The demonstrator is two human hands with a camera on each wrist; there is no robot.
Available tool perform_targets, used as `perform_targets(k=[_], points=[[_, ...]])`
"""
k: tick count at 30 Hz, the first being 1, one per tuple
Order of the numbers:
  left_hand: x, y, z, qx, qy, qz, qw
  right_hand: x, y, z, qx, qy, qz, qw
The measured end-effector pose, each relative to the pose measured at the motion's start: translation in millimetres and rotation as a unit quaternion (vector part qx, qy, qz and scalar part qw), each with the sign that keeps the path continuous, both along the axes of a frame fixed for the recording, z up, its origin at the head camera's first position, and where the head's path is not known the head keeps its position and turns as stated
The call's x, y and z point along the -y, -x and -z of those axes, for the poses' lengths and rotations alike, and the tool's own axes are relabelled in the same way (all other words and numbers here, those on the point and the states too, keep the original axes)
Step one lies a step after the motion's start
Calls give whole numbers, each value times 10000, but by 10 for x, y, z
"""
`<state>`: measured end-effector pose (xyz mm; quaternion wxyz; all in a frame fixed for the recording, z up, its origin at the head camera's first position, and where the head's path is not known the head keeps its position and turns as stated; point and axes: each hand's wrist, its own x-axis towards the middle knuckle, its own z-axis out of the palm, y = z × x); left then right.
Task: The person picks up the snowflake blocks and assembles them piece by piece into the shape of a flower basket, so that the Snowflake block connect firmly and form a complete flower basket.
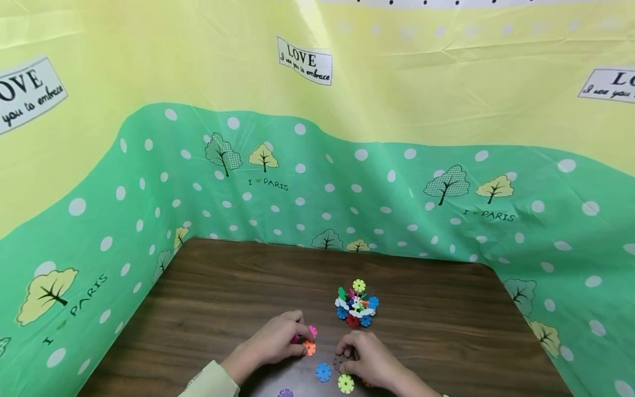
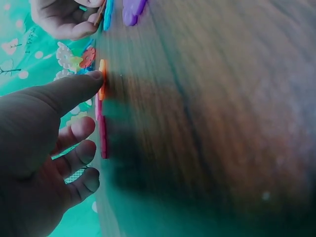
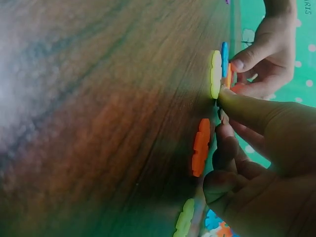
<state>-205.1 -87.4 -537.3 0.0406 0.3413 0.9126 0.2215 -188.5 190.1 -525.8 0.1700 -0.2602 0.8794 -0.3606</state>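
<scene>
My left hand (image 1: 279,337) is low over the table, its thumb and index finger at the edges of an orange notched plastic disc (image 1: 310,348). Pink discs (image 2: 103,136) lie beside and partly under its other fingers. To the right, my right hand (image 1: 369,358) pinches a dark brown notched disc (image 1: 339,362) between thumb and fingers, just above the tabletop. A blue disc (image 1: 323,372) and a yellow-green disc (image 1: 345,384) lie flat close to it. Another orange disc (image 3: 200,148) is on the table under the right hand, mostly hidden in the head view.
A many-coloured cluster of interlocked discs (image 1: 356,304) stands beyond the right hand on the brown wooden table (image 1: 238,281). A purple disc (image 1: 285,393) lies at the near edge. A green and yellow printed curtain (image 1: 317,182) encloses the table's back and sides.
</scene>
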Motion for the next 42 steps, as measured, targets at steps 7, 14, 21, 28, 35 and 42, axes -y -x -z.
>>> perform_targets(k=[7,14,21,28,35,42], points=[[-27,6,-30,-305,142,372,9987,5,7,7,157,146,39,9998],[-62,44,-90,35,275,150,9995,27,8,3,35,144,94,9998],[-64,118,-108,114,-685,-130,9975,23,23,-201,-375,731,357,9960],[-161,244,-373,1250,-3264,-1175,9295,69,174,-529,-970,1701,1250,9726],[-314,269,-533,2814,-5160,-1385,7971,179,281,-628,-891,2698,1838,9410],[-360,224,-593,3072,-5217,-1344,7844,198,326,-580,-1056,3088,1913,9257]])
